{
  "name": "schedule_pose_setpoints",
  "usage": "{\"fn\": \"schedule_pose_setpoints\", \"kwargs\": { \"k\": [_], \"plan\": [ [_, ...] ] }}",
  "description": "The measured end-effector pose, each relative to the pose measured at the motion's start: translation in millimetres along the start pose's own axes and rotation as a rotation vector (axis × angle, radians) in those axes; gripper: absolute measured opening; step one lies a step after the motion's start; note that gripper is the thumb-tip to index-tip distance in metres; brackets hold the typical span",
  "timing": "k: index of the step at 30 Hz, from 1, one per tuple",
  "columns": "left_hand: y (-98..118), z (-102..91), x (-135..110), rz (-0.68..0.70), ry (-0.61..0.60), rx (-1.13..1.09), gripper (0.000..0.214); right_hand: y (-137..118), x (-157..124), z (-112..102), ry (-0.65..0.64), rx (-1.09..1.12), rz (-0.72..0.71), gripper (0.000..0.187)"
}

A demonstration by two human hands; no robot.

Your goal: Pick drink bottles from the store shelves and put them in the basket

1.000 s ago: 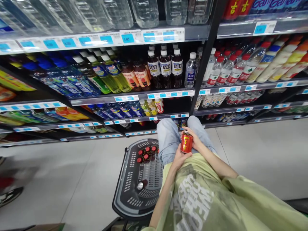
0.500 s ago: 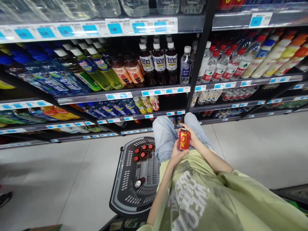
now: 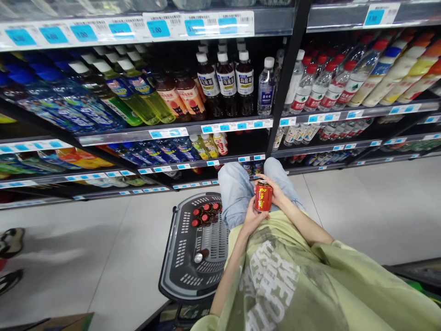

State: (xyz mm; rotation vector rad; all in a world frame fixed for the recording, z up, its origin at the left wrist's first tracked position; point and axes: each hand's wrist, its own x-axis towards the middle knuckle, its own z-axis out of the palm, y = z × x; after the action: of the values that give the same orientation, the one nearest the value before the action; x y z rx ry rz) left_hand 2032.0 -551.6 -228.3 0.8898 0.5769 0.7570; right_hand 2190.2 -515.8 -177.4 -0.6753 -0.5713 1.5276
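Observation:
A red drink can (image 3: 263, 198) with yellow characters is held upright above my lap, its front turned up to me. My left hand (image 3: 253, 216) grips it from the lower left, fingers around its base. Against its upper right side, my right hand (image 3: 274, 191) has its fingers curled round the can. Beside my left leg stands a dark grey shopping basket (image 3: 184, 248). Inside it, several red-capped bottles (image 3: 206, 214) are grouped at the far end, and one can with a silver top (image 3: 199, 257) lies nearer to me.
Drink shelves (image 3: 138, 133) run across the front, with dark tea bottles (image 3: 227, 85), red-capped water bottles (image 3: 312, 89) and blue price labels. On the floor at left are another person's shoes (image 3: 12, 243). A cardboard box (image 3: 58, 322) lies at the lower left edge.
My view has tilted down slightly, so the shelves sit higher. Another person's shoes have come further into view at left. Both hands stay on the can.

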Motion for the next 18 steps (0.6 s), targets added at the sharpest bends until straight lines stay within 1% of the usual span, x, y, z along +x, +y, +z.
{"fn": "schedule_pose_setpoints", "kwargs": {
  "k": [2, 4, 6, 8, 10, 12, 14, 16, 18],
  "plan": [
    [-2, -2.6, -1, -0.016, -0.018, -0.030, 0.111, -1, -1, 0, -0.014, 0.001, -0.004, 0.054],
    [-4, -5.7, -2, -0.042, -0.032, -0.078, 0.104, -2, -1, 1, -0.037, 0.008, -0.001, 0.059],
    [-6, -9.2, -2, -0.065, -0.058, -0.124, 0.099, -3, -2, 1, -0.085, 0.005, 0.008, 0.066],
    [-6, -13.0, -1, -0.083, -0.087, -0.152, 0.105, -4, -4, 1, -0.142, -0.022, 0.021, 0.074],
    [-5, -16.1, -1, -0.104, -0.097, -0.168, 0.112, -5, -5, 2, -0.169, -0.057, 0.031, 0.081],
    [-5, -17.5, 0, -0.125, -0.077, -0.180, 0.114, -5, -5, 2, -0.156, -0.080, 0.030, 0.084],
    [-5, -16.5, 2, -0.131, -0.053, -0.195, 0.109, -5, -5, 2, -0.118, -0.085, 0.013, 0.084],
    [-6, -13.6, 3, -0.087, -0.006, -0.205, 0.097, -5, -5, 2, -0.078, -0.088, -0.007, 0.082],
    [-6, -9.9, 4, 0.008, 0.086, -0.186, 0.081, -6, -5, 2, -0.045, -0.096, -0.034, 0.077]
  ]
}}
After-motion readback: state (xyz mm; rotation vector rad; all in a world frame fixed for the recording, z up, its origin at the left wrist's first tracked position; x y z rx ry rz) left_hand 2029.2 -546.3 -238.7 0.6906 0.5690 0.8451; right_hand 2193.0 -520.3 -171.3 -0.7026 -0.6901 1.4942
